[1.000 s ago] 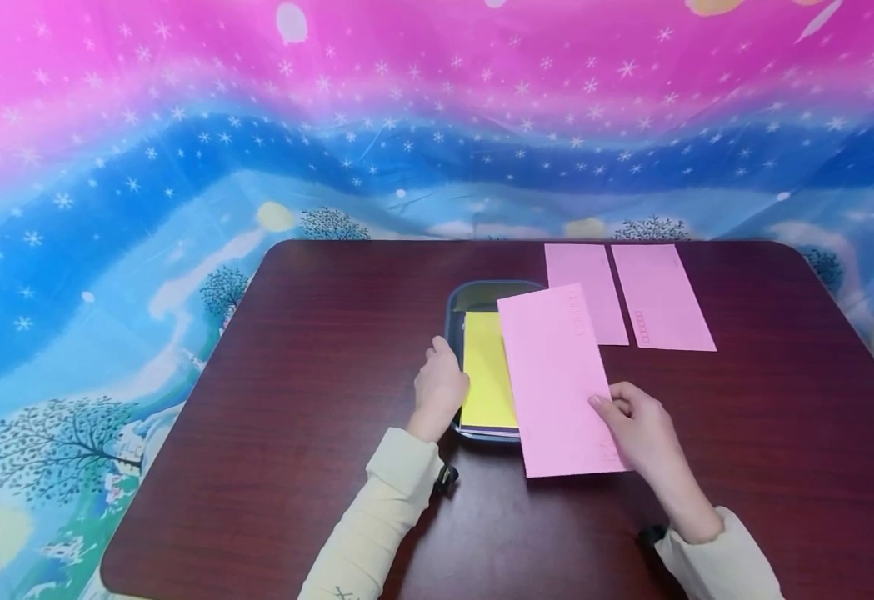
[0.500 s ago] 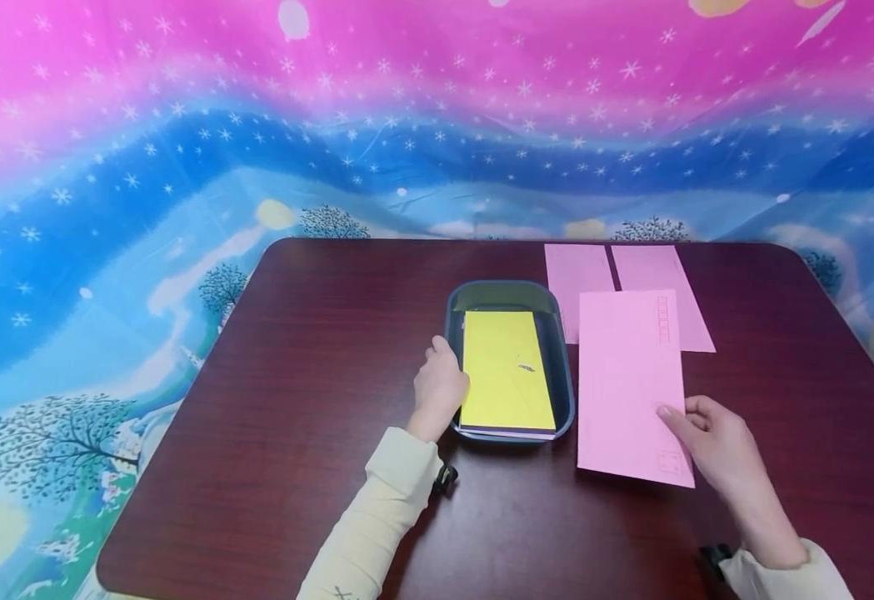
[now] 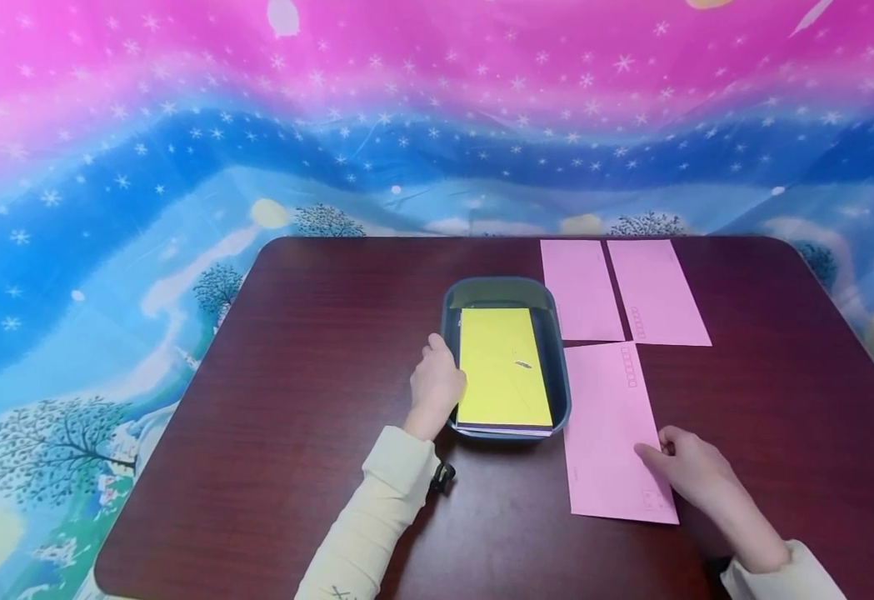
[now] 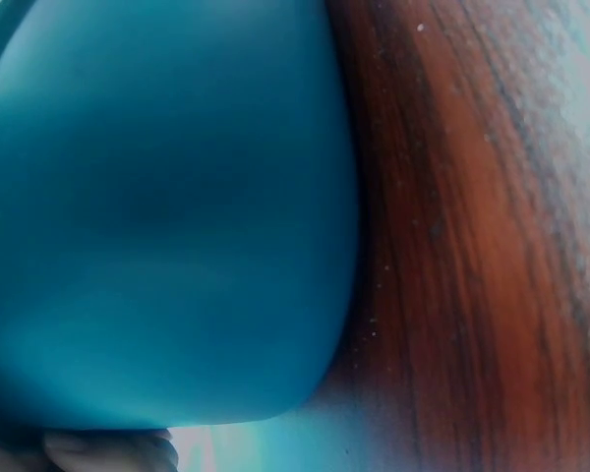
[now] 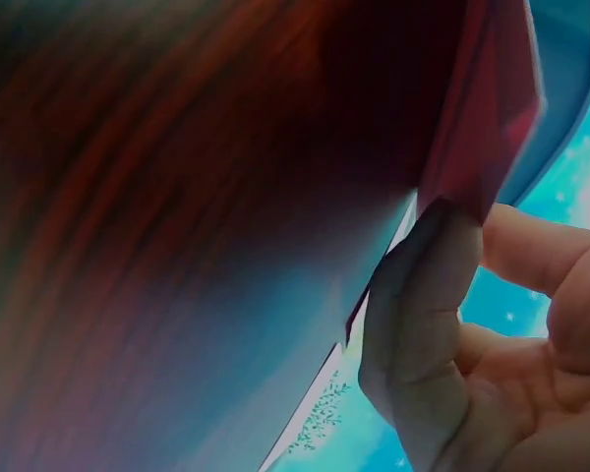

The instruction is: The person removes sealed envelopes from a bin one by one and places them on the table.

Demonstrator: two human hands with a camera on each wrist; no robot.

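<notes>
My right hand (image 3: 695,471) pinches a pink envelope (image 3: 609,433) by its right edge, thumb on top. In the right wrist view the fingers (image 5: 418,324) sit beneath the envelope (image 5: 482,118), close over the table. On the left side of a dark blue plastic basket (image 3: 564,392), my left hand (image 3: 437,385) grips the rim. Its fingertips (image 4: 88,452) show at the basket's edge (image 4: 177,216) in the left wrist view. Inside the basket lies a yellow paper (image 3: 500,358) with a small dark mark, on top of other flat papers.
Two more pink envelopes, a left one (image 3: 582,292) and a right one (image 3: 657,292), lie side by side at the table's back edge. The dark wooden table (image 3: 294,358) has rounded corners. A patterned cloth (image 3: 407,125) hangs behind it.
My right hand has carried the pink envelope from over the basket to the right, then down toward the table in front of the other two. The left hand has stayed at the basket.
</notes>
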